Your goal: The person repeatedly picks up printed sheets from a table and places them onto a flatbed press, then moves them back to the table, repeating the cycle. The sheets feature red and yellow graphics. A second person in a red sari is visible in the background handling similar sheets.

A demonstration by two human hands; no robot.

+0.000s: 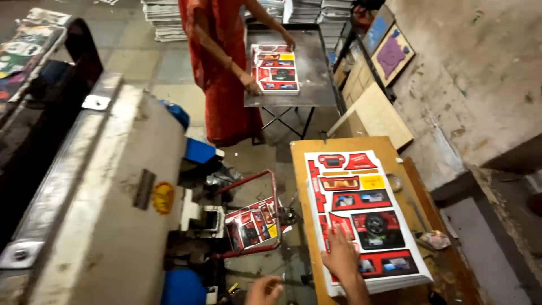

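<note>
My right hand (340,255) lies flat, fingers spread, on the near left part of a stack of printed red, black and white sheets (367,203) on a wooden table (305,169). My left hand (263,290) is low at the frame's bottom edge, fingers curled, near the machine's base; whether it holds anything I cannot tell. One printed sheet (252,222) rests tilted inside a red metal frame (275,197) between the machine and the table.
A large grey press machine (107,203) fills the left. Another person in red (220,73) handles a stack of printed sheets (275,69) on a metal table (316,85) ahead. Paper stacks (164,20) stand behind; boards (375,113) lean on the right wall.
</note>
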